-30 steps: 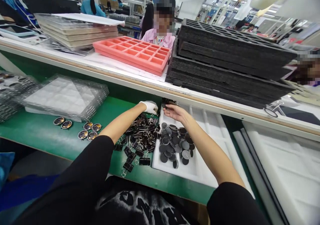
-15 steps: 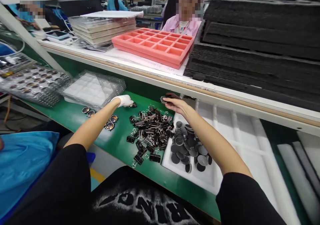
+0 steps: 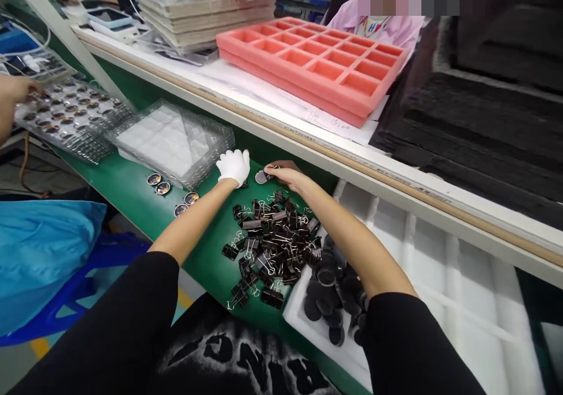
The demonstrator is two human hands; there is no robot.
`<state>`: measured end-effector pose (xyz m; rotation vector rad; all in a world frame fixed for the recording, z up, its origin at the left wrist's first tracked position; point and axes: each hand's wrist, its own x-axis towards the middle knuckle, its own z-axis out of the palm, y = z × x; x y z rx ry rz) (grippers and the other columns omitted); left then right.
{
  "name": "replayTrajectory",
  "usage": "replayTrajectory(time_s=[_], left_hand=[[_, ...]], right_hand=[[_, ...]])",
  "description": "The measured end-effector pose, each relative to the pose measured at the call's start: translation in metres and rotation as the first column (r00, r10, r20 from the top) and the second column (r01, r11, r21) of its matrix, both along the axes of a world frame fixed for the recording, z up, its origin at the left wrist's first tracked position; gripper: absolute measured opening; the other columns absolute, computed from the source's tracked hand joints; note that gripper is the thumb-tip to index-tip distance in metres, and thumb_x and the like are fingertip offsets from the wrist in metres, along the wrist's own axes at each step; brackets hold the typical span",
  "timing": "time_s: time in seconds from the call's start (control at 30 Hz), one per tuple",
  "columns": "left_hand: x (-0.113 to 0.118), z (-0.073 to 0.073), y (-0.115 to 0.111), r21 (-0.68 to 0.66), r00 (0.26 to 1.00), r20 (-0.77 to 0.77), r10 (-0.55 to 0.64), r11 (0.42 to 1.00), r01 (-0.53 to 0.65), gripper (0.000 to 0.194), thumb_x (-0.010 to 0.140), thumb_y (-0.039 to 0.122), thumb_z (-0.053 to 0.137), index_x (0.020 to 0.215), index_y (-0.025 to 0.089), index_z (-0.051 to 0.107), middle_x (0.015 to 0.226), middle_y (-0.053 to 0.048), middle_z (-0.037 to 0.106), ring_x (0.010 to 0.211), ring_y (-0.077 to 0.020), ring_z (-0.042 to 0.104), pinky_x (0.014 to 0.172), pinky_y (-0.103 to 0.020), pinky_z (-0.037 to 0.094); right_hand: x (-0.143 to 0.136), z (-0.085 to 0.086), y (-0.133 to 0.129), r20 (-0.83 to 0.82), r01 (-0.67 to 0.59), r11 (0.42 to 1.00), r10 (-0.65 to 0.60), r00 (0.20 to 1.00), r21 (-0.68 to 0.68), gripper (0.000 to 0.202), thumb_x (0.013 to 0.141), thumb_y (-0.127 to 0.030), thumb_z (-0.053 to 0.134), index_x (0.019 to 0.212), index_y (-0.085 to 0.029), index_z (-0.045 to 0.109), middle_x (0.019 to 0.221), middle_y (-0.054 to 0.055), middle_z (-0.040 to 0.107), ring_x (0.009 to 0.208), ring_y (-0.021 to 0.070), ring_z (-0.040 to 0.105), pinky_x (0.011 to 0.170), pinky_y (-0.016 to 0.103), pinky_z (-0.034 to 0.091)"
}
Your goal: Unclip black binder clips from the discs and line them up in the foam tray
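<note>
Right hand [image 3: 289,176] holding apparently clipped disc [image 3: 261,177], heaped clips [image 3: 273,239] nearby

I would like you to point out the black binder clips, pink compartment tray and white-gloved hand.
Black binder clips [image 3: 275,247], head view: middle of pile.
Pink compartment tray [image 3: 290,79], head view: front wall.
White-gloved left hand [image 3: 234,167], head view: middle of glove.

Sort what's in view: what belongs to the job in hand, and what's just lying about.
Likely in the job:
round piece, held in the right hand
black clips, heaped on the green table
dark discs, in the white tray
amber round pieces, possibly

Apparently just lying about:
red foam tray
black foam stack
flat trays, stacked on the shelf
</note>
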<state>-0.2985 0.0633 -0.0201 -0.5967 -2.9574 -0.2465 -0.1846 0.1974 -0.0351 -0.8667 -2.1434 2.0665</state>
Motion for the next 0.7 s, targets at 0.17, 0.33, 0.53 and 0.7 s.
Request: replayTrajectory(time_s=[0.17, 0.33, 0.53, 0.7], left_hand=[[-0.005, -0.009, -0.007, 0.033, 1.000, 0.003, 0.004, 0.999, -0.004, 0.057, 0.107, 0.046, 0.024, 0.128, 0.015, 0.067, 0.135, -0.023, 0.064, 0.127, -0.0425, 0.057, 0.101, -0.061, 0.049], [-0.005, -0.012, -0.012, 0.004, 1.000, 0.017, -0.005, 1.000, 0.005, 0.055, 0.109, 0.044, 0.022, 0.130, 0.017, 0.065, 0.134, -0.018, 0.066, 0.126, -0.0365, 0.060, 0.107, -0.055, 0.048], [-0.004, -0.017, -0.013, -0.021, 0.998, 0.057, 0.005, 1.000, -0.004, 0.055, 0.111, 0.039, 0.018, 0.133, 0.016, 0.062, 0.130, -0.015, 0.066, 0.130, -0.0313, 0.059, 0.115, -0.049, 0.043], [-0.004, -0.019, -0.013, -0.032, 0.997, 0.072, 0.015, 0.999, -0.013, 0.056, 0.112, 0.042, 0.014, 0.134, 0.018, 0.060, 0.131, -0.014, 0.064, 0.132, -0.0306, 0.057, 0.115, -0.047, 0.042]], right_hand=[[-0.007, -0.021, 0.009, 0.049, -0.095, 0.995, 0.093, 0.994, 0.036, 0.015, 0.082, -0.024, 0.088, 0.084, -0.018, 0.074, 0.082, 0.001, 0.068, 0.069, 0.0098, 0.063, 0.067, 0.022, 0.058], [-0.004, -0.025, 0.025, -0.036, -0.358, 0.818, 0.418, 0.908, 0.450, 0.044, 0.069, -0.024, 0.095, 0.108, -0.019, 0.074, 0.094, 0.003, 0.073, 0.080, 0.0180, 0.068, 0.079, 0.033, 0.059], [-0.010, -0.026, 0.023, -0.042, -0.365, 0.604, 0.553, 0.832, 0.709, 0.043, 0.070, -0.027, 0.094, 0.111, -0.020, 0.080, 0.099, 0.006, 0.076, 0.089, 0.0254, 0.071, 0.087, 0.040, 0.056], [-0.007, -0.031, 0.014, -0.095, -0.319, 0.618, 0.542, 0.835, 0.719, 0.036, 0.076, -0.033, 0.091, 0.109, -0.020, 0.080, 0.097, 0.006, 0.075, 0.088, 0.0267, 0.070, 0.089, 0.044, 0.057]])
